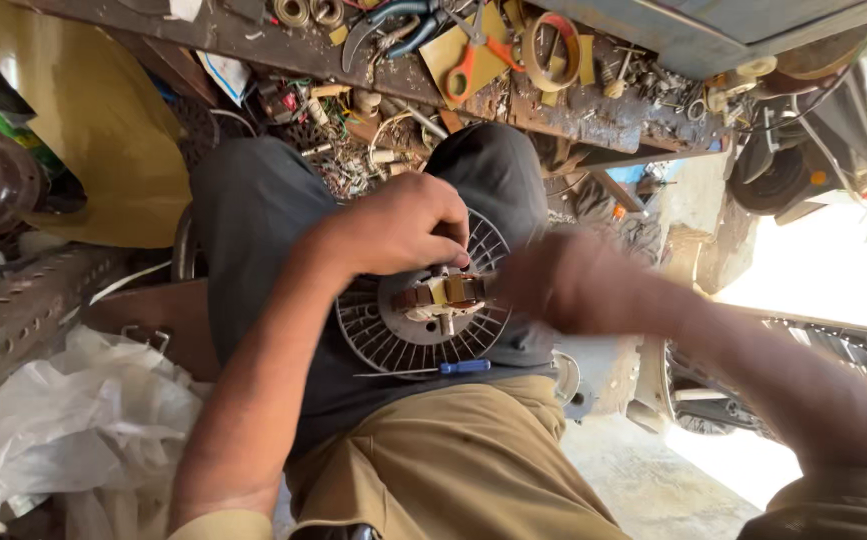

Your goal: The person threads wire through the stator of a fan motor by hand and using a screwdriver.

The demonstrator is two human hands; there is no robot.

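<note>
Lap [283, 200] w/ fan motor [423, 310], screwdriver [433, 369].

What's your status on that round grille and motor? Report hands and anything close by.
Left hand gripping top of small motor on round grey slatted fan grille in the lap. Right hand blurred at motor's right side. Blue-handled screwdriver lies just below the grille.

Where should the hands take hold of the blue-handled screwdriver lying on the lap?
Probably by the blue handle of the screwdriver, coming from the right-hand side. It lies flat across the dark trousers, just below the round fan grille, handle pointing right and thin shaft left. The handle is the thickest part; the right hand is nearest, while the left hand is on the motor.
</note>
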